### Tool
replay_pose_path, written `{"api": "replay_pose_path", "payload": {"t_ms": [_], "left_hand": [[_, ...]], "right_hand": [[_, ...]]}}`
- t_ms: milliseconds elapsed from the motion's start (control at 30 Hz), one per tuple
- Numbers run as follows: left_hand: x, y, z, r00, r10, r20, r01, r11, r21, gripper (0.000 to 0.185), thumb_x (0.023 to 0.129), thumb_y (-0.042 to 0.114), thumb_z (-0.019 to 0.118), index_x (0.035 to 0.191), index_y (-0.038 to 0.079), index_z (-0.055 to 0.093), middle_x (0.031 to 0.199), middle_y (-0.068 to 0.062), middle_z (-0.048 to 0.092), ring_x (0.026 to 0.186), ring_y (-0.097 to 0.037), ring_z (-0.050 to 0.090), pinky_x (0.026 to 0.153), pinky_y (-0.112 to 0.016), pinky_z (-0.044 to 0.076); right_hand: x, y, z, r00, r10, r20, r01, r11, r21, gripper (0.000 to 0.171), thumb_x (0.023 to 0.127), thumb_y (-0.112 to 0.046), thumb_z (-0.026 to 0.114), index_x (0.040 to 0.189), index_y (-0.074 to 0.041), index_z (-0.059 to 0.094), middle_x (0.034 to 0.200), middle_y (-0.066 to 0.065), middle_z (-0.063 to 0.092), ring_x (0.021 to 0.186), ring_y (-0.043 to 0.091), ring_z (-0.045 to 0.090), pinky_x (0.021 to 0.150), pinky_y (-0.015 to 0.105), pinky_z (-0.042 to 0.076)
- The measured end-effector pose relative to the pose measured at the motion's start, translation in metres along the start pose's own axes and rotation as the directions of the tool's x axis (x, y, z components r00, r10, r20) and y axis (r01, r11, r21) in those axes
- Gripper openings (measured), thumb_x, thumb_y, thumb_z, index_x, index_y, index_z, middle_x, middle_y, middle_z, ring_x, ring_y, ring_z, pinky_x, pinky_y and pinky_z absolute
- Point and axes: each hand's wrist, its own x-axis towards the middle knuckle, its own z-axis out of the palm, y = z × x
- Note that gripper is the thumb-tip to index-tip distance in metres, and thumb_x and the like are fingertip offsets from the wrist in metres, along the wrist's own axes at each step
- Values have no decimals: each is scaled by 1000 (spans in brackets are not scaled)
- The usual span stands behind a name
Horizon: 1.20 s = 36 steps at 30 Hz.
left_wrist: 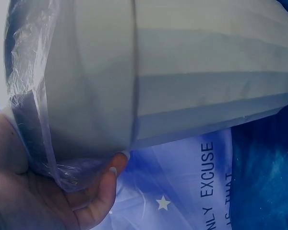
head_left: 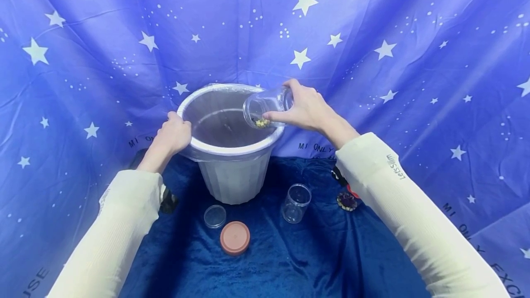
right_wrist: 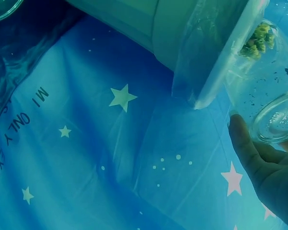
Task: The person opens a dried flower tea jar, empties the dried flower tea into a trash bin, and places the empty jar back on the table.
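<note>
A white trash bin (head_left: pixel 233 180) with a clear plastic liner (left_wrist: pixel 41 96) folded over its rim stands in the middle of the head view. My left hand (head_left: pixel 169 136) grips the left side of that rim, its fingers curled under the lip in the left wrist view. Over the right side of the rim, my right hand (head_left: pixel 308 107) holds a clear jar (head_left: pixel 273 99), tipped on its side with the mouth toward the bin. A clump of yellow dried flowers (right_wrist: pixel 258 42) lies inside near the jar's mouth, and dark specks cling to its wall.
On the dark blue cloth (head_left: pixel 265 270) stand a second clear jar (head_left: pixel 296 203), a clear round lid (head_left: pixel 215 216) and a round terracotta-coloured lid (head_left: pixel 235 237). A dark scalloped disc (head_left: pixel 347 201) lies by my right sleeve. A star-printed curtain (head_left: pixel 232 22) hangs behind the bin.
</note>
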Motion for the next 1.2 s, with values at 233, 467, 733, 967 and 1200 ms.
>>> {"api": "replay_pose_path", "payload": {"t_ms": [233, 467, 733, 967, 1200], "left_hand": [[-1, 1, 0, 1000, -3, -4, 3, 1000, -1, 60, 100, 25, 25, 143, -17, 15, 139, -44, 39, 132, -58, 37, 110, -63, 31], [-1, -1, 0, 1000, -4, 3, 4, 1000, -6, 62, 101, 25, 24, 144, -17, 12, 140, -44, 37, 133, -58, 35, 111, -63, 30], [-1, -2, -3, 1000, -16, 13, 16, 1000, -7, 64, 101, 26, 24, 146, -16, 8, 142, -44, 35, 135, -58, 33, 111, -63, 29], [-2, -2, -3, 1000, -17, 14, 17, 1000, -7, 64, 101, 26, 24, 146, -16, 8, 142, -43, 36, 135, -58, 34, 111, -63, 29], [-2, -1, -2, 1000, -16, 9, 16, 1000, -10, 63, 101, 26, 25, 146, -16, 10, 142, -43, 36, 134, -58, 34, 112, -63, 29]], "right_hand": [[0, 2, 3, 1000, -17, -2, 17, 1000, 3, 98, 74, -69, 70, 148, -15, 36, 131, 17, 59, 117, 34, 58, 95, 51, 49], [1, -1, 6, 1000, -9, -26, 11, 998, 65, 99, 71, -63, 76, 148, -19, 31, 139, 18, 55, 125, 36, 55, 98, 53, 48], [6, -11, 11, 996, -52, -76, 57, 996, 69, 97, 71, -57, 79, 145, -16, 31, 137, 16, 54, 122, 35, 56, 99, 52, 47], [10, -19, 18, 988, -142, -69, 138, 989, -60, 84, 76, -59, 73, 143, -20, 41, 132, 13, 58, 120, 32, 57, 99, 52, 46], [12, -24, 31, 987, -159, -10, 157, 979, -131, 84, 79, -59, 70, 148, -21, 43, 140, 16, 54, 127, 38, 53, 102, 55, 45]]}}
